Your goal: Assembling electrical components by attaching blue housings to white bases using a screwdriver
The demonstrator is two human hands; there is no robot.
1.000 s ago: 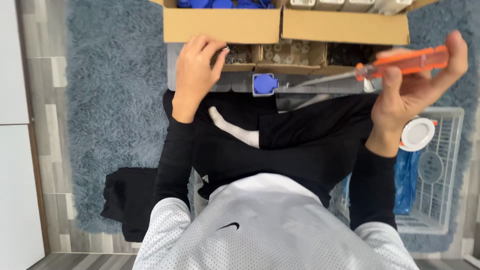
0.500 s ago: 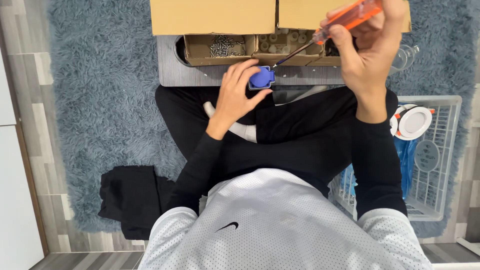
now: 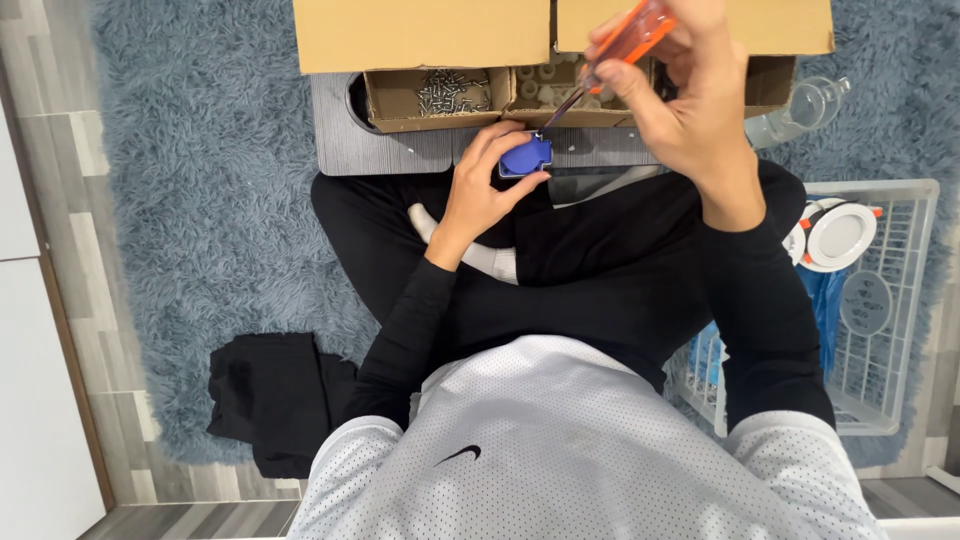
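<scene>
Left hand (image 3: pixel 478 190) clenched on blue socket part (image 3: pixel 525 157), pinned at grey board (image 3: pixel 400 155) edge. Right hand (image 3: pixel 680 95) gripping orange-handled screwdriver (image 3: pixel 610 55). Long axis diagonal, tip down-left from grip, touching blue part.

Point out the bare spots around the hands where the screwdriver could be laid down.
The grey board is bare left of the left hand, in front of the screw box. The blue rug lies open farther left, above the black cloth. Crowded: the cardboard boxes, and the white basket at right holding a round white fixture.
</scene>
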